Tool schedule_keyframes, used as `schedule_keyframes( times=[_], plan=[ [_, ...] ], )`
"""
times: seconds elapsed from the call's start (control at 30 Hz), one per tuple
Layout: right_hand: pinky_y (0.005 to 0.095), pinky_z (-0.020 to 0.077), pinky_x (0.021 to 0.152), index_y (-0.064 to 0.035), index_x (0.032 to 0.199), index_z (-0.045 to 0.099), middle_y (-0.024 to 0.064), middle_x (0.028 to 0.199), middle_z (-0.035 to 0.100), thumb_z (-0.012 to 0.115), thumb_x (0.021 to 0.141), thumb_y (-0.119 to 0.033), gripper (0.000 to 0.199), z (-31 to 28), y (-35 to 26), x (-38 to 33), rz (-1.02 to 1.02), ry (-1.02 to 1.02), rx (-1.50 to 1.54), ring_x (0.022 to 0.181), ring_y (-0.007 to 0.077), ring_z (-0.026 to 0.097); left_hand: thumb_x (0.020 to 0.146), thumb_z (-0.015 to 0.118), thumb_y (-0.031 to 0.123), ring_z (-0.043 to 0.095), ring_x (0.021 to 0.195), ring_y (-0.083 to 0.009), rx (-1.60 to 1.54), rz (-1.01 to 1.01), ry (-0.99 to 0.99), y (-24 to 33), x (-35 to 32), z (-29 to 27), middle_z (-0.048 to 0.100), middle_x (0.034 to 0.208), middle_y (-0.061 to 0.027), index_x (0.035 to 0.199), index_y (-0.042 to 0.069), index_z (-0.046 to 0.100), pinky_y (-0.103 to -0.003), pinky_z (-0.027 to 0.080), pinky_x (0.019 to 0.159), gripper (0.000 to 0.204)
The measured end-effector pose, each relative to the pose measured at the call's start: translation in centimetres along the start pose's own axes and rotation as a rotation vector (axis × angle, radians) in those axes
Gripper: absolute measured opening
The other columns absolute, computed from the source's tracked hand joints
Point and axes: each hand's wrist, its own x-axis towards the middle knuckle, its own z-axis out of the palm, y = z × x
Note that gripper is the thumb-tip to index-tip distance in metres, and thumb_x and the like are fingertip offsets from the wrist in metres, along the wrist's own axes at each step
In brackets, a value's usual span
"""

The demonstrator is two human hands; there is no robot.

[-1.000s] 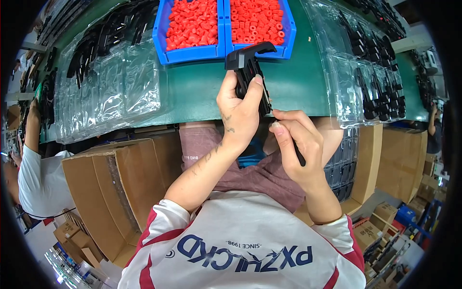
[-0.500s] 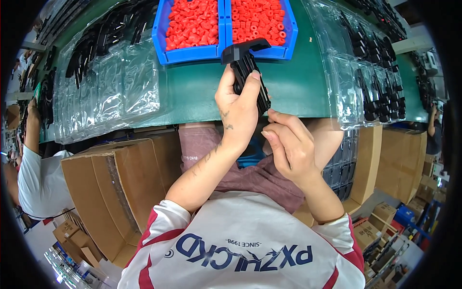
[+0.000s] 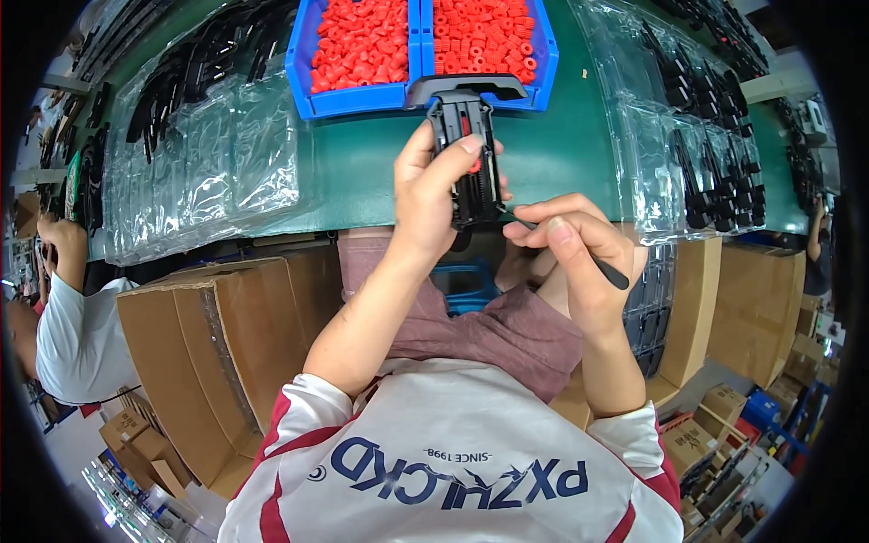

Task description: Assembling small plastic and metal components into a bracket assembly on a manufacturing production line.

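Note:
My left hand [image 3: 430, 185] is closed around a black plastic housing [image 3: 475, 199] with a wide crosspiece at its far end, held up above the table's near edge. Its open channel faces up, and small red pieces [image 3: 475, 166] show inside, partly under my thumb. Between the thumb and fingers of my right hand [image 3: 584, 244] is a slim black rod [image 3: 613, 273] with a rounded end. The rod's thin far end points to the housing's lower right corner; whether they touch I cannot tell.
Two blue bins [image 3: 353, 104] of small red parts stand at the far middle of the green table [image 3: 362, 172]. Clear plastic trays with black parts lie left [image 3: 235, 163] and right [image 3: 647, 154]. Cardboard boxes [image 3: 181, 353] flank my legs. Another person's arm [image 3: 68, 244] is at far left.
My left hand has turned the housing, so its open channel and red pieces now face up. The right hand has shifted slightly right, and the black rod now shows in it.

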Motion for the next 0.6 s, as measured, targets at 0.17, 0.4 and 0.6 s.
schedule_keyframes(
  times=[0.17, 0.4, 0.6],
  plan=[
    [0.0252, 0.0515, 0.074, 0.0085, 0.097, 0.069, 0.0118, 0.101, 0.066, 0.055, 0.094, -0.002, 0.018, 1.7, 0.5, 0.5, -0.060, -0.055, 0.025, 0.080, 0.0182, 0.064, 0.091, 0.052, 0.014, 0.063, 0.067, -0.0188, -0.065, -0.056, -0.068, 0.3, 0.0, -0.9, 0.066, 0.092, -0.0153, 0.112, 0.001, 0.057, -0.026, 0.051, 0.059, 0.025],
    [0.0254, 0.0526, 0.074, 0.0092, 0.096, 0.069, 0.0126, 0.102, 0.066, 0.055, 0.094, -0.002, 0.018, 2.7, 1.5, 1.4, -0.104, -0.088, -0.026, 0.080, 0.0187, 0.065, 0.091, 0.056, 0.011, 0.065, 0.063, -0.0195, -0.033, -0.022, -0.070, -0.1, 0.2, -1.2, 0.068, 0.089, -0.0143, 0.108, 0.000, 0.058, -0.026, 0.053, 0.057, 0.021],
    [0.0257, 0.0524, 0.071, 0.0080, 0.096, 0.070, 0.0128, 0.101, 0.067, 0.056, 0.093, -0.001, 0.016, 1.8, 1.4, 0.9, 0.026, -0.108, 0.085, 0.077, 0.0178, 0.064, 0.091, 0.053, 0.013, 0.065, 0.066, -0.0216, -0.030, -0.041, -0.107, 0.1, 0.1, -1.3, 0.066, 0.092, -0.0167, 0.115, 0.000, 0.055, -0.027, 0.052, 0.058, 0.027]
  ],
)
